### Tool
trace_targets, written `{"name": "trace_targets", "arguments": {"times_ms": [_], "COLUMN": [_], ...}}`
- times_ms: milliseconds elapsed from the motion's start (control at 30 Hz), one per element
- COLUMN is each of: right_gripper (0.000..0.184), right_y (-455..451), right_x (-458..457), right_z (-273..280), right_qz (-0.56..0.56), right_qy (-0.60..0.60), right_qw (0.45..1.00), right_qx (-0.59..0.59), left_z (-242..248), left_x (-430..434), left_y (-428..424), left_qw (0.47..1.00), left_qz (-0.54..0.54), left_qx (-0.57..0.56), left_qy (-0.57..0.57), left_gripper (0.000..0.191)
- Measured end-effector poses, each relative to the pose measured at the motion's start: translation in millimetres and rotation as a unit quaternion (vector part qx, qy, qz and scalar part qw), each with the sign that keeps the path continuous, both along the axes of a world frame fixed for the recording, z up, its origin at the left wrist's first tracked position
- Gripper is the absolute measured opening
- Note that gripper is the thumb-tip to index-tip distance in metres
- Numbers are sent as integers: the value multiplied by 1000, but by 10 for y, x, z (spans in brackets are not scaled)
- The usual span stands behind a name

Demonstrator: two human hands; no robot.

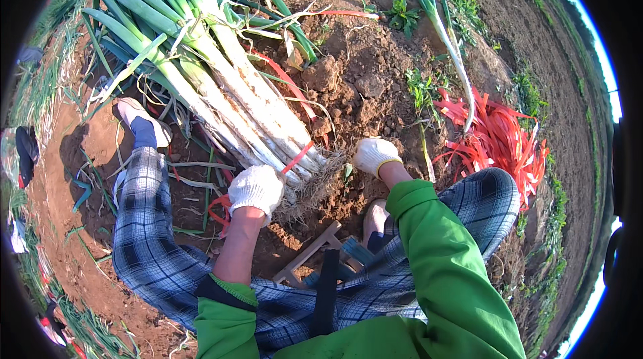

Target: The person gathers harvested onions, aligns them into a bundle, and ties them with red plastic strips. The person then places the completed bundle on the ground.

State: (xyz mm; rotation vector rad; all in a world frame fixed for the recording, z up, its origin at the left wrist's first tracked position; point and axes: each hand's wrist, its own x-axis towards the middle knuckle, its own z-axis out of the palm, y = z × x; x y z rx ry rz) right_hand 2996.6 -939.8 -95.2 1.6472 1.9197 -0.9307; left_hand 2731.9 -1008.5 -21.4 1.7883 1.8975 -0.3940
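Observation:
A thick bundle of long green onions (241,93) lies on the soil before me, leaves to the upper left, muddy roots (301,198) towards me. A red plastic strip (299,157) crosses the white stalks just above the roots and runs into my left hand (256,190). That hand wears a white knitted glove and is closed around the strip's end, beside the stalks. My right hand (377,156), gloved alike, is curled over the soil just right of the roots. Its fingertips are hidden, so whether it holds anything is unclear.
A heap of red plastic strips (502,138) lies right of my knee, with a single green onion (447,32) reaching onto it. A low stool (309,253) shows between my legs. Clods (321,75) and weeds (403,15) dot the ground. More onions (50,57) line the left side.

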Motion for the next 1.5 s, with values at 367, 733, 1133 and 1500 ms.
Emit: {"name": "trace_targets", "arguments": {"times_ms": [367, 733, 1133, 1500], "right_gripper": [72, 69, 59, 58], "right_y": [123, 33, -219, -532], "right_x": [-485, -517, -546, -690], "right_z": [68, 233, 1132, 363], "right_qz": [-169, -180, 281, 320], "right_qy": [250, 264, 8, 46], "right_qw": [951, 948, 946, 941], "right_qx": [-63, -4, -159, -103], "left_z": [-12, -3, 78, 0], "left_x": [-40, -86, -144, -249], "left_y": [-21, 14, 220, 131], "left_qw": [1000, 1000, 994, 994], "left_qz": [-1, 0, -37, -13], "left_qx": [-8, -5, -98, -73], "left_qy": [12, -21, -28, -78], "left_gripper": [38, 41, 37, 41]}}
